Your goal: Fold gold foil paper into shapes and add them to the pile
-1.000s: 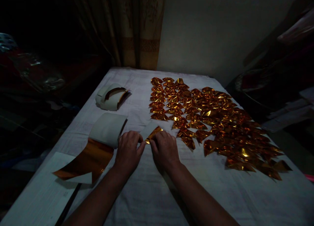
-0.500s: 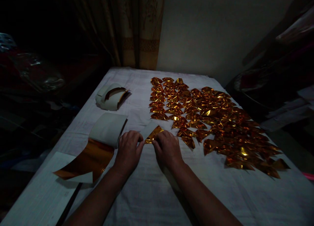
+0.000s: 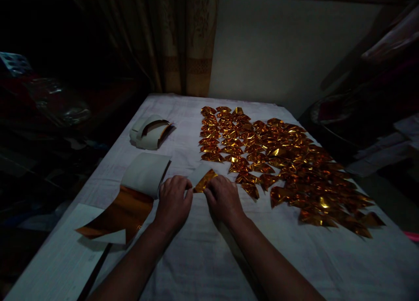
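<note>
A sheet of gold foil paper, white on its back, lies partly folded on the table in front of me. My left hand is closed, its thumb and fingers pinching the sheet's left corner. On the right edge, my right hand is also closed, its fingers curled down and gripping the paper. Both hands rest low against the cloth. Just left of my left hand is a curved stack of the same paper, white side up, with a loose gold sheet spread below it.
Many folded gold foil pieces cover the table's right side in rows and a heap. A second curved paper bundle sits farther back on the left. A pale board lies at the front left. A curtain hangs behind the white-covered table.
The gold part of the sheet between my hands has changed shape slightly, its lower edge now looking straighter. My hands have barely moved; the view has tilted a little.
</note>
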`<action>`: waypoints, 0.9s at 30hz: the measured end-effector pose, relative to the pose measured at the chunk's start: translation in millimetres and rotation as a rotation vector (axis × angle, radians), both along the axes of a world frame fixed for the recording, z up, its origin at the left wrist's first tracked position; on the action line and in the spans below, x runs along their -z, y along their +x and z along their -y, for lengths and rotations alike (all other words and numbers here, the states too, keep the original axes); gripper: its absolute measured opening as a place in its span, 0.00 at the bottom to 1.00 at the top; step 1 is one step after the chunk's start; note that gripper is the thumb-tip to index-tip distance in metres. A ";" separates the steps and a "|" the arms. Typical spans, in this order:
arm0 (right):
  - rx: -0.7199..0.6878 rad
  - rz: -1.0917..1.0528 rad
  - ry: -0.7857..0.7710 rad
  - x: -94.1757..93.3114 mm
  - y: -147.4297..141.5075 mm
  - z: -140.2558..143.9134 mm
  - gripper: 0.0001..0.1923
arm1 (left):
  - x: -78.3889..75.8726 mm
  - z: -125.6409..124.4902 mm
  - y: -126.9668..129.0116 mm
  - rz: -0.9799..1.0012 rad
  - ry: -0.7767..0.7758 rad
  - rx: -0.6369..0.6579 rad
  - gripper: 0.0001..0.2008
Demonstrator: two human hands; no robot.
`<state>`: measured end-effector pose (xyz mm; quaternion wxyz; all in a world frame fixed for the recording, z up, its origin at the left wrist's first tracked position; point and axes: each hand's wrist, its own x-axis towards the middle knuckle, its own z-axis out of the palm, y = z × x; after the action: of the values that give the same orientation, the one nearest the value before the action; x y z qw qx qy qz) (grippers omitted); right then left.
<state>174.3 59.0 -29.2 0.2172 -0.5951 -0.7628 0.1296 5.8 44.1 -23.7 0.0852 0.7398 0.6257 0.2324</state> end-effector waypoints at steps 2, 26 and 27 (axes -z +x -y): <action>0.002 0.000 0.011 0.4 -0.3 0.6 0.03 | -0.2 -0.3 5.2 -0.038 0.019 -0.030 0.03; 0.098 -0.060 0.173 13.7 -0.6 9.4 0.10 | -0.6 4.0 3.2 -0.051 0.087 0.064 0.09; 0.098 -0.047 0.174 13.8 -0.7 9.6 0.11 | -0.8 4.4 2.9 -0.064 0.097 0.081 0.10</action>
<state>173.6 49.5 -43.1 0.2919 -0.6074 -0.7359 0.0661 8.7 39.6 -22.9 0.0385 0.7747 0.5857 0.2354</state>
